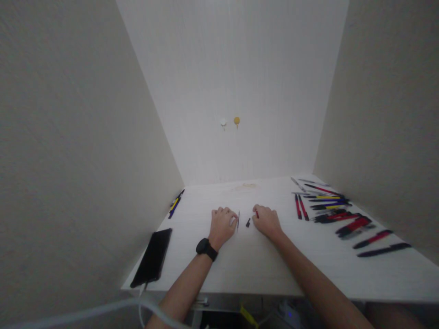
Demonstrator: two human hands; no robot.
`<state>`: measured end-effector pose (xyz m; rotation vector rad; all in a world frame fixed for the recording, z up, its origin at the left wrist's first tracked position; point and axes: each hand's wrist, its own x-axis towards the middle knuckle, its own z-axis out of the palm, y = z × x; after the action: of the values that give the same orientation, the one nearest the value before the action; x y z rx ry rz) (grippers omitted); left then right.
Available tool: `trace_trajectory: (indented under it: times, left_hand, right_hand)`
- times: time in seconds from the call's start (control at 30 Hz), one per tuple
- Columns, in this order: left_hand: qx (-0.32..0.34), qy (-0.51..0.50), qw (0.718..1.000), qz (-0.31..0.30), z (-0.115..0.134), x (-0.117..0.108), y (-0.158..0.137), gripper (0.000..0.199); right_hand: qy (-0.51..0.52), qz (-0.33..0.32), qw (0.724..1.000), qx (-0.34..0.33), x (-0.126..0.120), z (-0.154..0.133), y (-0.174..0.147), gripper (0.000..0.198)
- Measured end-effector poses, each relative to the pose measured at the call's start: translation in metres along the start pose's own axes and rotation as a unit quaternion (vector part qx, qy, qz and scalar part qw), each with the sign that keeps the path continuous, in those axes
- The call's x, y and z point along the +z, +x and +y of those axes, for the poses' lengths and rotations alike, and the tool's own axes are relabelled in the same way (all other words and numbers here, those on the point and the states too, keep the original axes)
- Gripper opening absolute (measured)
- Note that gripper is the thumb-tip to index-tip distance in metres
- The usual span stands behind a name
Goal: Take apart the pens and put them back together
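On the white desk, my left hand [222,225] has its fingers curled, with a black watch on the wrist. At its thumb and fingertip stands a thin dark stick like a pen refill [238,220], apparently pinched there. My right hand [267,222] is closed around a small red pen part [257,214]; most of it is hidden by the fingers. Between the two hands lies a small black pen piece [248,223], touched by neither.
Many red, black, blue and yellow pens [353,225] lie along the right side, with two red pens [301,207] nearer the middle. A few pens [175,205] rest by the left wall. A dark phone [152,257] with a white cable [140,301] lies front left.
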<state>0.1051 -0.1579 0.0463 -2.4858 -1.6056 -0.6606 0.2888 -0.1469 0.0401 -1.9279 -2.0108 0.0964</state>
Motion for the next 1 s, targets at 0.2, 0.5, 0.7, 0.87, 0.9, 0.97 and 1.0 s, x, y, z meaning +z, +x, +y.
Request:
trace_trajectory:
  times: [0.2,0.5,0.7,0.87,0.9,0.97,1.0]
  left_hand:
    - [-0.013,-0.003,1.0,-0.006,0.0,0.0,0.0,0.017]
    - [-0.068,0.012,0.997,0.028,0.003,-0.007,0.001,0.023]
    - [-0.169,0.085,0.98,0.066,-0.017,-0.009,0.004,0.039]
    - [-0.307,0.092,0.947,0.002,-0.06,-0.006,0.002,0.041]
    - [-0.326,0.092,0.941,-0.013,-0.068,-0.006,0.001,0.039]
    - [-0.34,0.103,0.934,-0.028,-0.08,-0.005,-0.001,0.036]
    - [-0.344,0.107,0.932,-0.032,-0.084,-0.005,-0.002,0.036]
  right_hand:
    - [0.001,-0.005,1.0,0.003,0.0,0.0,0.0,0.024]
    - [0.002,-0.016,1.0,0.007,-0.003,-0.001,0.0,0.023]
    - [-0.026,0.005,0.999,0.023,-0.004,0.0,0.0,0.025]
    - [-0.075,0.018,0.993,0.093,-0.004,0.014,0.001,0.036]
    - [-0.077,0.018,0.991,0.109,-0.004,0.018,0.001,0.039]
    - [-0.079,0.016,0.988,0.128,-0.004,0.023,0.001,0.044]
    - [-0.08,0.015,0.988,0.131,-0.004,0.025,0.001,0.046]
